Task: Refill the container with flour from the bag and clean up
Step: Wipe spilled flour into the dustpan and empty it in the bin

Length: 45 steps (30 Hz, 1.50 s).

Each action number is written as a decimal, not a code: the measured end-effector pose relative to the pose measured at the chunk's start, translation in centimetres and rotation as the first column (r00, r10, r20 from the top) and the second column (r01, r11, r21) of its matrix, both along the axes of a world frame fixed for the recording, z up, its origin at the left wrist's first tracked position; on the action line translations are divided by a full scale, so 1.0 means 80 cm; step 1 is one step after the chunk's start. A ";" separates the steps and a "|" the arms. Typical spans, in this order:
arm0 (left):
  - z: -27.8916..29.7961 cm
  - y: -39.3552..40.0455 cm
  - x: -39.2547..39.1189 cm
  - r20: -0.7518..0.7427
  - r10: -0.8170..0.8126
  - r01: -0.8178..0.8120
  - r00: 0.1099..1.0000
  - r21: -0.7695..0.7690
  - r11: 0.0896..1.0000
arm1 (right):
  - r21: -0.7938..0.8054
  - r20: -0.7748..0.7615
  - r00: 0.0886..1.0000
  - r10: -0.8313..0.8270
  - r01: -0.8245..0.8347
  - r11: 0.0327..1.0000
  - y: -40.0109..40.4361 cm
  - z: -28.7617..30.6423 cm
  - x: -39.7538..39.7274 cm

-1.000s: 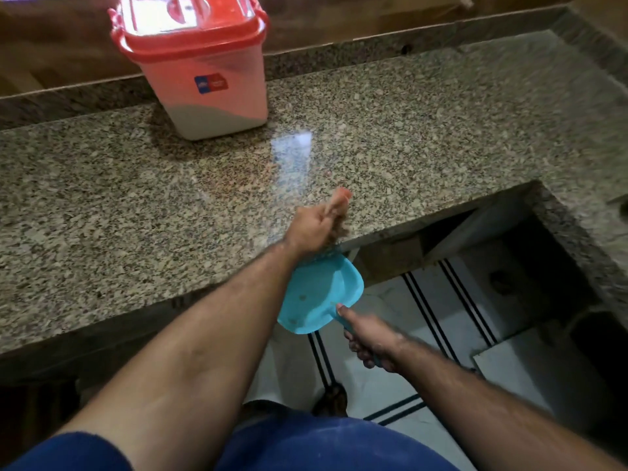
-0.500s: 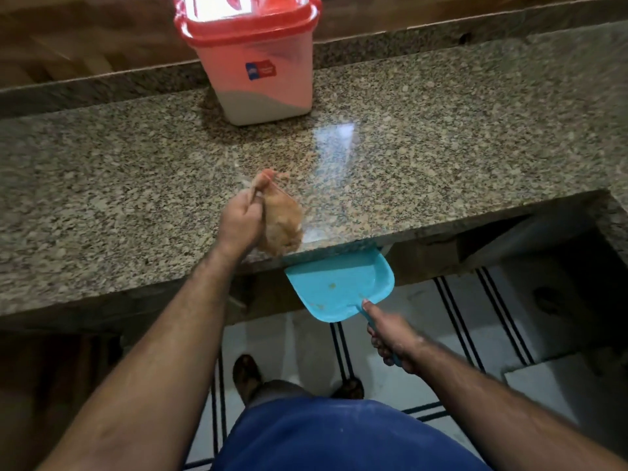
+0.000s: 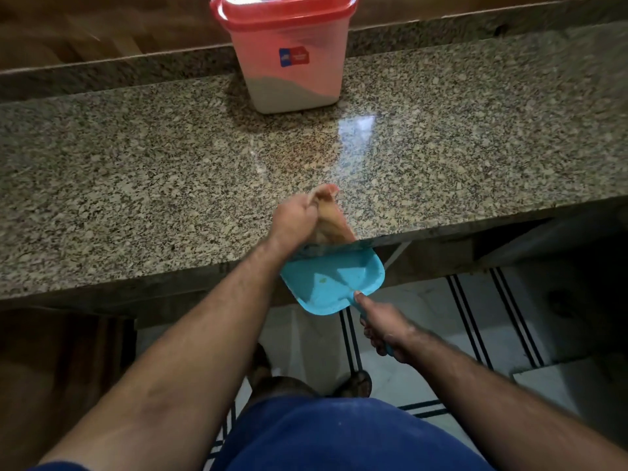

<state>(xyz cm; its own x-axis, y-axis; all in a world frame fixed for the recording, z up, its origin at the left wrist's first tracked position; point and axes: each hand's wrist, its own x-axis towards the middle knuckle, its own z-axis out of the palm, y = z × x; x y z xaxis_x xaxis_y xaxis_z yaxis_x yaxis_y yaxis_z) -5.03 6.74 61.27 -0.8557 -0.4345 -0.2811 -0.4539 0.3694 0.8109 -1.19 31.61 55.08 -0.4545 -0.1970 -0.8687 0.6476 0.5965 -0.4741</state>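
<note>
The left hand (image 3: 295, 217), fingers clamped on an orange cloth (image 3: 331, 222), is sweeping back to the bench's (image 3: 136, 185) near edge above the right hand's (image 3: 385, 329) gripped blue dustpan (image 3: 331, 283), finishing cleanup while the lidded flour container (image 3: 292, 62) is sitting far behind.

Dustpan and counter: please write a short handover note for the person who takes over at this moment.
Left hand grips an orange cloth at the counter's front edge. Right hand holds the blue dustpan by its handle, just below that edge.
Container stands at the back, red lid on, flour inside.
Done: refill, it seems.
Left: finish wiping into the dustpan, then empty it. No bag in view.
</note>
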 end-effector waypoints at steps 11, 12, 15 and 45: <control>-0.042 0.106 -0.034 -0.162 -0.357 0.353 0.920 -0.052 0.934 | 0.028 -0.010 0.998 -0.054 0.054 0.998 0.028 0.001 -0.002; -0.037 0.104 -0.037 -0.122 -0.302 0.301 0.945 -0.030 0.953 | 0.026 -0.004 0.999 -0.045 0.045 0.999 0.032 0.000 -0.005; -0.018 0.081 -0.050 -0.054 -0.105 0.108 0.993 0.054 0.993 | 0.017 0.002 1.000 -0.025 0.025 1.000 0.045 -0.001 -0.013; 0.006 -0.041 0.241 -0.032 0.522 -0.499 0.852 0.246 0.831 | -0.005 -0.035 0.963 0.267 -0.267 0.964 -0.078 -0.013 0.104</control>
<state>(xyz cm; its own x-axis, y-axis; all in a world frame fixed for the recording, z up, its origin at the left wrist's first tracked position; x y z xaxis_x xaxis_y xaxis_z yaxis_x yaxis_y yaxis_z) 14.24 3.43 61.75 -0.5561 -0.7529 -0.3519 -0.4455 -0.0874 0.8910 7.11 25.35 54.02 -0.4134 -0.3235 -0.8512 0.4492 0.7407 -0.4996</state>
